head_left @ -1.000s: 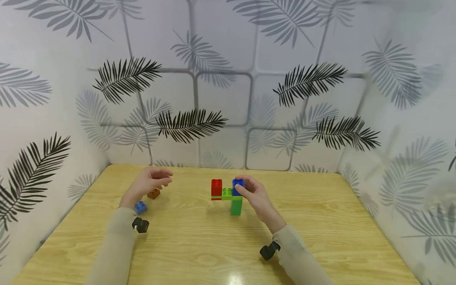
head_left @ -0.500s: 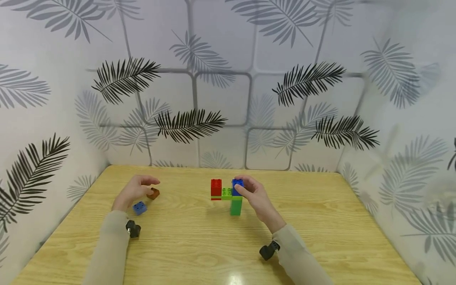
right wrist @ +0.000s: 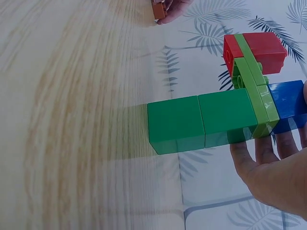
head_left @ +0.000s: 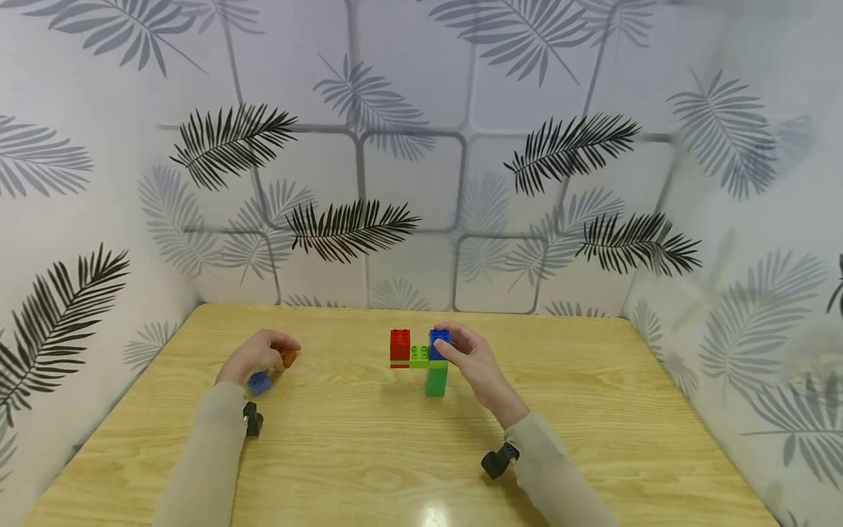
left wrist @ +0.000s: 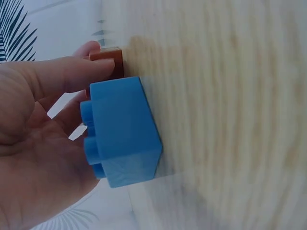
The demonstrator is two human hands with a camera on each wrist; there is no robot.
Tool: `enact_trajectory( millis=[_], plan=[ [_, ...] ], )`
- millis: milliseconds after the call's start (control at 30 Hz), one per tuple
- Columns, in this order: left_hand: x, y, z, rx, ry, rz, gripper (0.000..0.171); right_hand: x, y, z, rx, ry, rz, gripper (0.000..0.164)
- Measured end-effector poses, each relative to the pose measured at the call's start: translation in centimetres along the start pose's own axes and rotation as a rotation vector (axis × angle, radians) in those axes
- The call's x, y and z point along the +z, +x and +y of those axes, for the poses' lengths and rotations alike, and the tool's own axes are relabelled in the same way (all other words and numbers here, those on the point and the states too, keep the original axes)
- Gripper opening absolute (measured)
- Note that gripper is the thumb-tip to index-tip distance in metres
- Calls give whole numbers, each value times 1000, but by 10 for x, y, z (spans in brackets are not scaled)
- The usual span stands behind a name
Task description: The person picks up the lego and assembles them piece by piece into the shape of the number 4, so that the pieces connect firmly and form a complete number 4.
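Observation:
My left hand (head_left: 252, 357) pinches an orange-brown toy brick (head_left: 289, 357) at the table's left; in the left wrist view the thumb lies on the brick (left wrist: 106, 55), with a finger behind it. A loose light-blue brick (left wrist: 124, 134) sits right beside that hand, on the table. My right hand (head_left: 481, 369) holds a built structure by its dark-blue top brick (head_left: 439, 337). Beneath are a light-green piece (head_left: 419, 360) and two stacked green bricks (right wrist: 201, 122). Red bricks (head_left: 399, 344) sit above and below the light-green piece's left end, which overhangs the table.
Light wood-grain table (head_left: 369, 454) spreads under both hands. Leaf-patterned white walls (head_left: 421, 183) stand at its back and sides. A small black device (head_left: 498, 461) is strapped to each wrist.
My left hand has drawn back and left, then come down onto the orange-brown brick and taken hold of it. My right hand and the structure stay in place.

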State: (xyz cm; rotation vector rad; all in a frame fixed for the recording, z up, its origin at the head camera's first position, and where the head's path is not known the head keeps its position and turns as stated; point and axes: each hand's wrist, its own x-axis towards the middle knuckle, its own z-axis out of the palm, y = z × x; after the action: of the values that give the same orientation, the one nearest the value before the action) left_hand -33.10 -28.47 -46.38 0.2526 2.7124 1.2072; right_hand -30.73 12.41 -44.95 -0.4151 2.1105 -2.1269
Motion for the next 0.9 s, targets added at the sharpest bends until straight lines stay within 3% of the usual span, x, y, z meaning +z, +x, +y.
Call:
enact_trajectory(
  millis=[100,267,433,600,900],
  plan=[
    [0,0,3,4,44,8,52,-1,0,1,-2,-3,2,39],
    [3,2,8,-12,50,-8,49,-3,-2,2,9,-7,3,38],
    [7,8,13,-9,23,21,49,-6,-2,3,-10,10,-5,41],
    [9,6,19,32,-56,46,52,-7,0,4,2,24,-30,41],
    [13,6,35,55,-333,49,51,-6,2,2,-6,13,-44,41]
  ],
)
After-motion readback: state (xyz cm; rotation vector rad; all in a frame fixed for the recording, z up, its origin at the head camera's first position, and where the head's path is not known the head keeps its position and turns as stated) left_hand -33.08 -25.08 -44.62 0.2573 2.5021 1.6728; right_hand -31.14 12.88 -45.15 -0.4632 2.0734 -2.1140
